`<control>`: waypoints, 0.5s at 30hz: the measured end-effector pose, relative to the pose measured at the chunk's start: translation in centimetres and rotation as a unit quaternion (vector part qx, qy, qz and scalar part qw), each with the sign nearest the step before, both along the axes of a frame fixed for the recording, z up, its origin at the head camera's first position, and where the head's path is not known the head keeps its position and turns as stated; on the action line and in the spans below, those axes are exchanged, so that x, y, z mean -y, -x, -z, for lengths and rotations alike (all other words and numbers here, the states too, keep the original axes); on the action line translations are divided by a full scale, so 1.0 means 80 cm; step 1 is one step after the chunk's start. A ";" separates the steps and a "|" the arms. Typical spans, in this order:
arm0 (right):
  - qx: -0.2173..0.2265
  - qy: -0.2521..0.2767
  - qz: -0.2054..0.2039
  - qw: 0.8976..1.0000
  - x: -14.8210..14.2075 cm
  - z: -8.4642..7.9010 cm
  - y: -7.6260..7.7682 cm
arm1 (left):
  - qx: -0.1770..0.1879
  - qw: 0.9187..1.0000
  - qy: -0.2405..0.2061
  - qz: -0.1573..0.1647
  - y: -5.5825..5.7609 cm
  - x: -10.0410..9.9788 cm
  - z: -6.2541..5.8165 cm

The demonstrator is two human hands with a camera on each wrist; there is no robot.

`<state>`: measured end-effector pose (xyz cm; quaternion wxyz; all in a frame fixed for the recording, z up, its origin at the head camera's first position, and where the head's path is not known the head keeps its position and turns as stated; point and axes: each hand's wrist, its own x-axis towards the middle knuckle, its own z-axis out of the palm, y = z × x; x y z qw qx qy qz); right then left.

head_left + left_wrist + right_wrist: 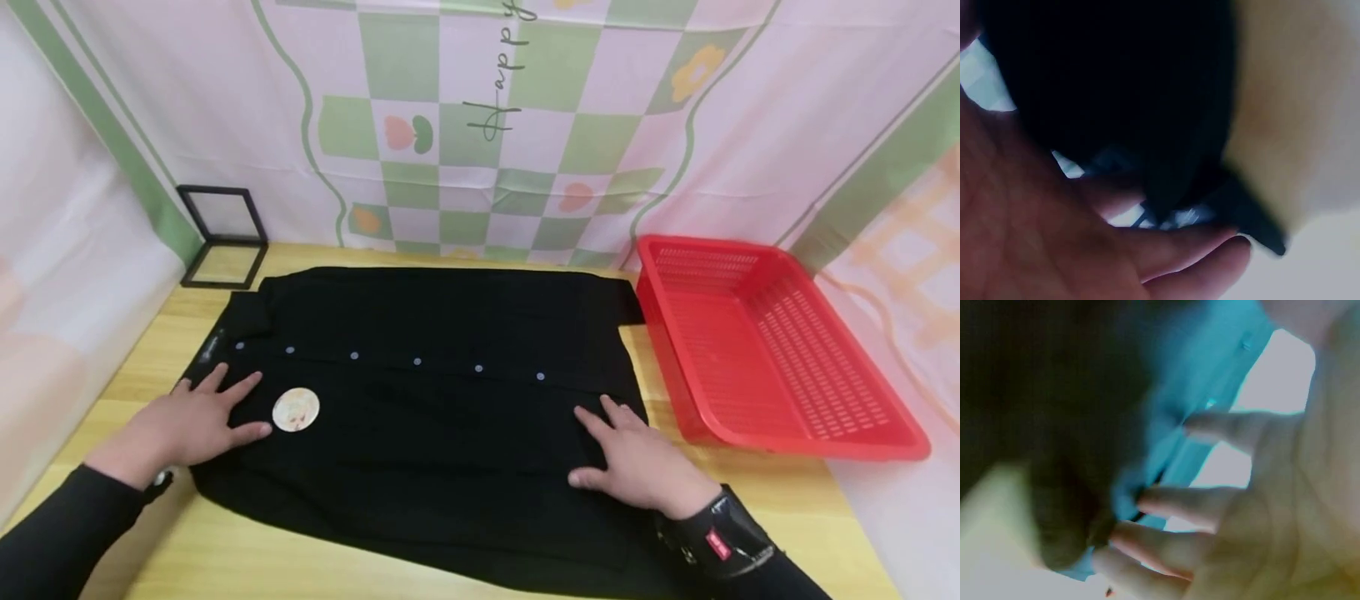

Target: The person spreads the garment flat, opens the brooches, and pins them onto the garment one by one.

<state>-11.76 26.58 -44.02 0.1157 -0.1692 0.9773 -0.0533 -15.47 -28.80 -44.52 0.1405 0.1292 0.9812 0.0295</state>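
A black button-up shirt [420, 425] lies spread flat on its side across the table, its collar to the left and a line of several buttons across the middle. Beside the collar, my left hand [191, 421] rests on the cloth with spread fingers, its thumb close to a round pale badge [296, 409] on the chest. My right hand [637, 458] lies on the shirt near its right end, fingers spread too. In the wrist views the dark cloth looks blurred beside the left hand [1041, 219] and the right hand [1260, 494].
To the right stands a red plastic basket [678, 367] with slotted sides, close to the shirt's right end. A black hinged frame [258, 242] stands at the back left. Behind the wooden table [300, 562] hangs a checkered cloth [465, 125].
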 end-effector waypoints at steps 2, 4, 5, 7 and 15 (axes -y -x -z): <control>-0.052 0.005 -0.003 0.999 0.004 -0.005 0.009 | -0.018 1.000 -0.005 0.003 0.008 0.000 -0.010; -0.091 0.009 -0.001 0.996 0.010 -0.009 0.019 | -0.049 0.999 -0.010 0.013 0.020 -0.003 -0.020; -0.105 0.009 0.000 0.994 0.014 -0.010 0.024 | -0.065 0.998 -0.013 0.022 0.027 -0.005 -0.024; -0.124 0.011 0.010 0.992 0.023 -0.011 0.035 | -0.089 0.995 -0.013 0.041 0.043 -0.009 -0.027; -0.216 0.040 0.048 0.974 0.043 -0.017 0.063 | -0.043 0.998 -0.032 0.044 0.117 -0.017 -0.018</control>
